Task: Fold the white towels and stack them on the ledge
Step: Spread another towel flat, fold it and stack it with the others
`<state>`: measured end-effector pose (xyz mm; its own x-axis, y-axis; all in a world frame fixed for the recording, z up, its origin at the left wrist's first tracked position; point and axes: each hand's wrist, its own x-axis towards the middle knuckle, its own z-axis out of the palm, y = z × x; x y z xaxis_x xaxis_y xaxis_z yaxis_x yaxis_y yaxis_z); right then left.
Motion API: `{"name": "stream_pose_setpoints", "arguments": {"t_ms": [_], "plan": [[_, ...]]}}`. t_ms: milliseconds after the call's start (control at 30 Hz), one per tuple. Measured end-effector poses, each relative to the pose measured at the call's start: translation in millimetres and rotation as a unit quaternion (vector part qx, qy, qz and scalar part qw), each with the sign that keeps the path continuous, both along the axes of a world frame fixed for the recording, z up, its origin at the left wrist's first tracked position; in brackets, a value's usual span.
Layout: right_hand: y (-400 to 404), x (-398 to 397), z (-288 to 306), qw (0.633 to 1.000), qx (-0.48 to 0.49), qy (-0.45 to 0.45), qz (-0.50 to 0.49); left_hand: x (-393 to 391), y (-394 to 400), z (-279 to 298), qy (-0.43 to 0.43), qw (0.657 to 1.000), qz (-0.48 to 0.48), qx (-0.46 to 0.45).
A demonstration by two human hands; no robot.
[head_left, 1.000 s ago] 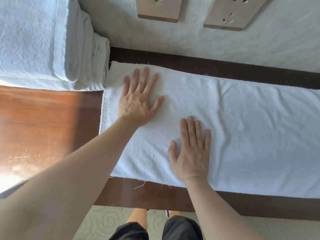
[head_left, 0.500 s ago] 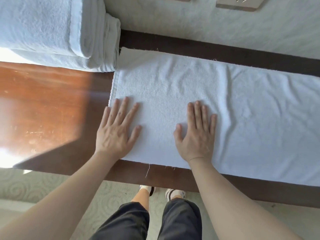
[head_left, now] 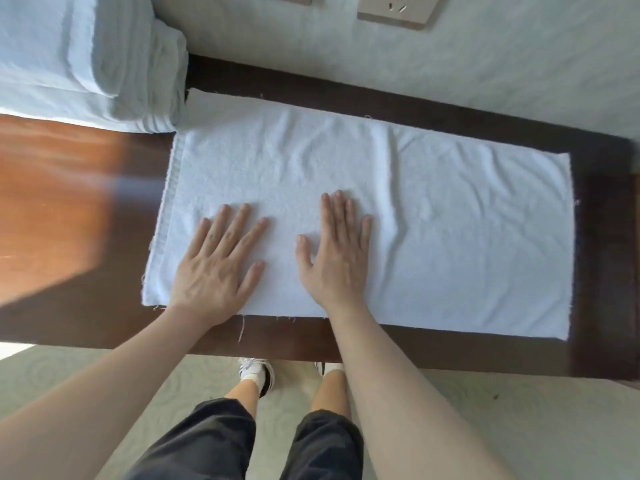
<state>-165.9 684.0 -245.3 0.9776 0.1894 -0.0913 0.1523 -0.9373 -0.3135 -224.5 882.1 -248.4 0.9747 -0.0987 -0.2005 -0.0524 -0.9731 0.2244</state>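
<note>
A white towel (head_left: 433,230) lies spread flat along the dark wooden ledge (head_left: 609,258), a long rectangle with light wrinkles through its middle and right half. My left hand (head_left: 218,268) rests palm down with fingers spread on the towel's near left part. My right hand (head_left: 334,252) lies flat beside it, fingers straight and together, just left of a crease. A stack of folded white towels (head_left: 86,60) sits at the far left, touching the spread towel's far left corner.
The ledge runs against a pale wall with two beige socket plates (head_left: 398,10) at the top. To the left the wood is sunlit (head_left: 59,195). Below the ledge's near edge lie patterned carpet, my legs and shoes (head_left: 256,374).
My left hand slid from the towel's far left corner toward the near edge and now lies beside the right hand. The view pulled back, showing the towel's right end.
</note>
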Motion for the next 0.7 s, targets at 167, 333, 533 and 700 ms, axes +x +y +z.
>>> {"name": "stream_pose_setpoints", "arguments": {"t_ms": [167,333,533,700], "plan": [[-36.0,4.1,8.3,0.998,0.046,0.011,-0.049,7.6,-41.3,4.7,-0.04,0.997,0.043,-0.044],[-88.7,11.8,1.2,0.998,-0.002,0.044,-0.041,45.4,-143.1,2.3,-0.029,0.997,-0.022,-0.067],[-188.9,17.2,-2.1,0.992,-0.074,0.031,-0.097,51.6,-156.3,-1.8,-0.018,0.999,-0.035,-0.016],[-163.4,50.2,-7.0,0.999,-0.024,-0.018,0.033,82.2,-196.6,4.0,-0.034,0.999,-0.004,-0.02]]}}
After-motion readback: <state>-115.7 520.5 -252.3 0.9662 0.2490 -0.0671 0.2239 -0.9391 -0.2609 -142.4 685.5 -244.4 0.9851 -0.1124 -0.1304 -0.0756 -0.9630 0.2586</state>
